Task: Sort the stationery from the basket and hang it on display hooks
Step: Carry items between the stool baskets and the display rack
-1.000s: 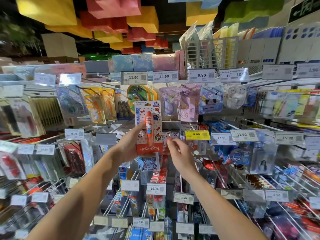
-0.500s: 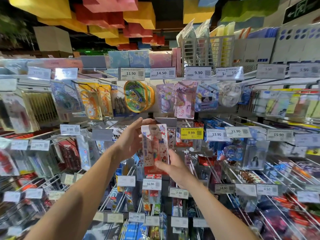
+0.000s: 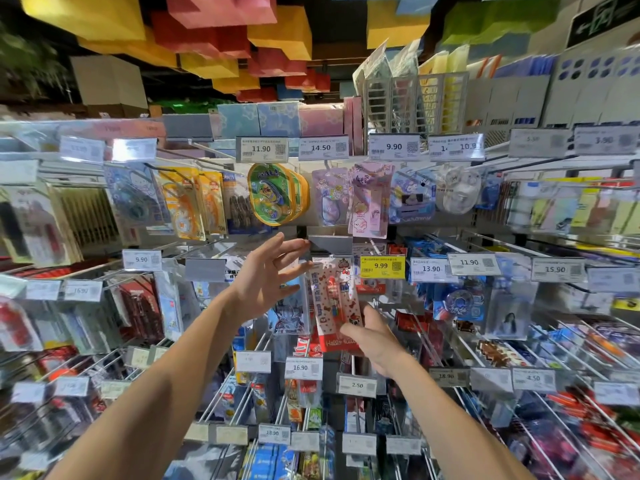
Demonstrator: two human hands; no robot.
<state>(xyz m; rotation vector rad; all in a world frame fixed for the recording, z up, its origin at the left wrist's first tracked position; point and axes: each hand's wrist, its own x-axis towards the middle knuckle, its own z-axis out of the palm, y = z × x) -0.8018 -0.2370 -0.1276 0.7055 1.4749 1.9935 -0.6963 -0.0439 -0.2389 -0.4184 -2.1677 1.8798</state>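
A wall of display hooks [image 3: 221, 403] fills the view, hung with packaged stationery and fronted by price tags. Two bare forearms reach up into its middle rows. The left hand [image 3: 266, 282] is raised with its palm toward the rack and its fingers [image 3: 294, 245] spread apart; the fingertips lie near a blank grey tag holder [image 3: 330, 243] and at the left edge of a red-and-white carded pen pack [image 3: 334, 303], gripping nothing. The right hand [image 3: 375, 336] sits lower, its thumb and fingers against the pack's lower right corner; whether they pinch the card or only rest on it cannot be told. The pack hangs upright in the second row, just below the grey holder and just left of a yellow 9.99 price tag [image 3: 382, 266], above a 16.90 tag [image 3: 303, 368].
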